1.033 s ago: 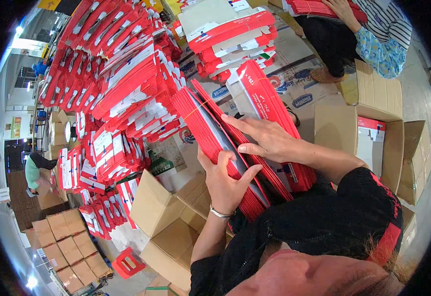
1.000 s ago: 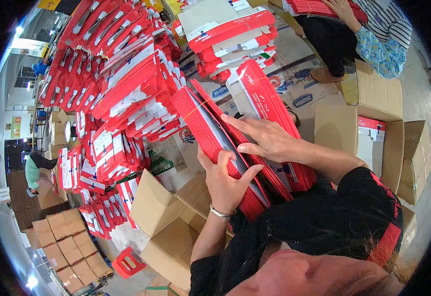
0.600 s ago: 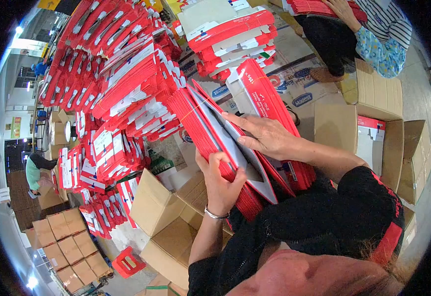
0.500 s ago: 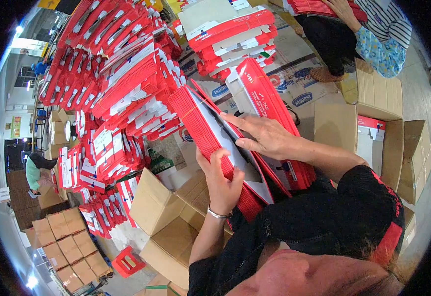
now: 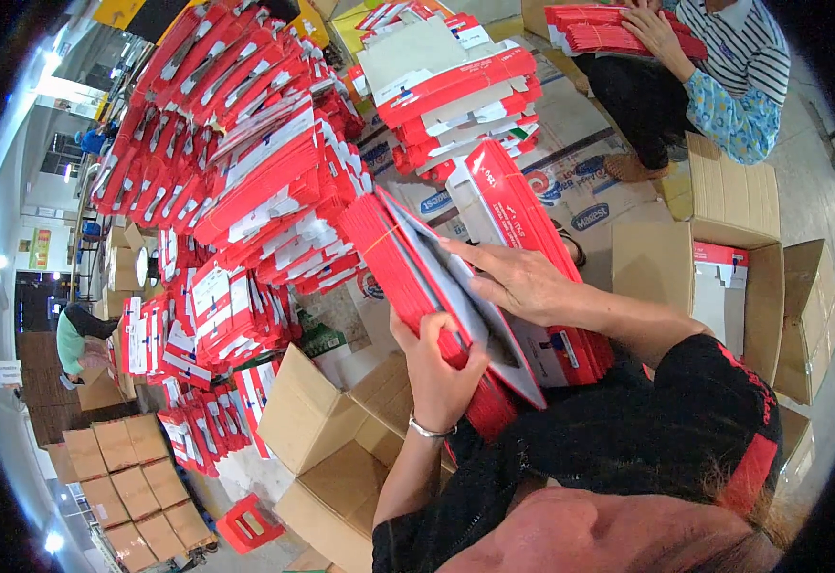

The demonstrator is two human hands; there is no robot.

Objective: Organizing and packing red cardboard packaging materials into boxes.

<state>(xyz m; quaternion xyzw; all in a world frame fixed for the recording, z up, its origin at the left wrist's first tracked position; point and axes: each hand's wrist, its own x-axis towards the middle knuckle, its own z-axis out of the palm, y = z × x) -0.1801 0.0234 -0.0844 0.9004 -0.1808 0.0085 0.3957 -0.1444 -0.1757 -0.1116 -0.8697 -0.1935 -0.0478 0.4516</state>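
Note:
A thick stack of flattened red cartons (image 5: 400,277) stands on edge in front of me, banded with a thin elastic. My left hand (image 5: 439,368) grips the stack from below, thumb and fingers wrapped around its lower edge. My right hand (image 5: 517,279) lies flat on top of a grey-faced flat carton (image 5: 455,286) that is split away from the left part of the stack. More red flat cartons (image 5: 517,205) lean behind my right hand. My dark sleeves fill the lower right.
Large heaps of bundled red-and-white flat cartons (image 5: 245,181) cover the floor to the left and ahead. Open brown cardboard boxes (image 5: 307,420) sit below the stack and at right (image 5: 723,277). Another person (image 5: 713,76) sits at top right holding a red bundle. A red stool (image 5: 250,525) stands lower left.
My left hand closed from spread fingers onto the stack's lower edge. The stack has parted, and a grey-faced carton now shows under my right hand.

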